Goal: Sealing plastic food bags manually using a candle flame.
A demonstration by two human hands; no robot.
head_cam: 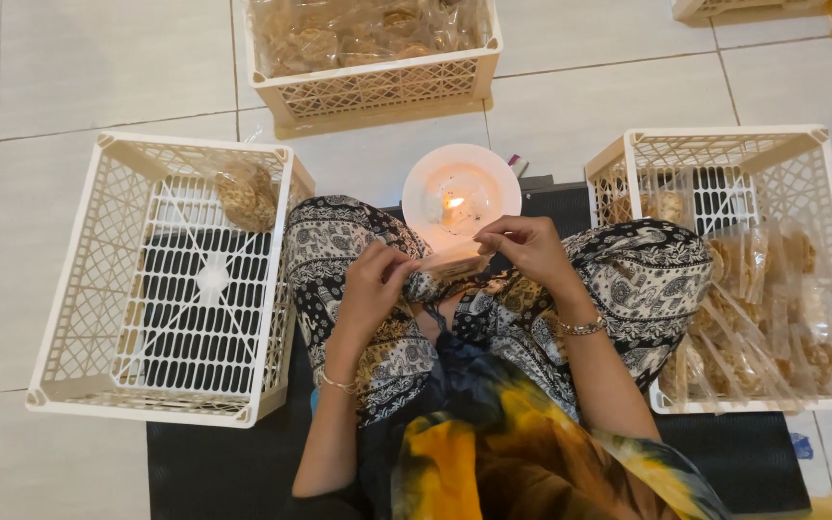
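Beside the knees, right crate (628, 154) holds bagged snacks (753, 318).

Straight ahead of my hands a white plate (461, 166) with a burning candle (455, 204) blocks the forward path. On my left a nearly empty crate (161, 279) leaves open room inside. On my right a crate (734, 270) is crowded with bagged snacks (758, 318). Bare floor tiles (79, 67) lie between the crates.
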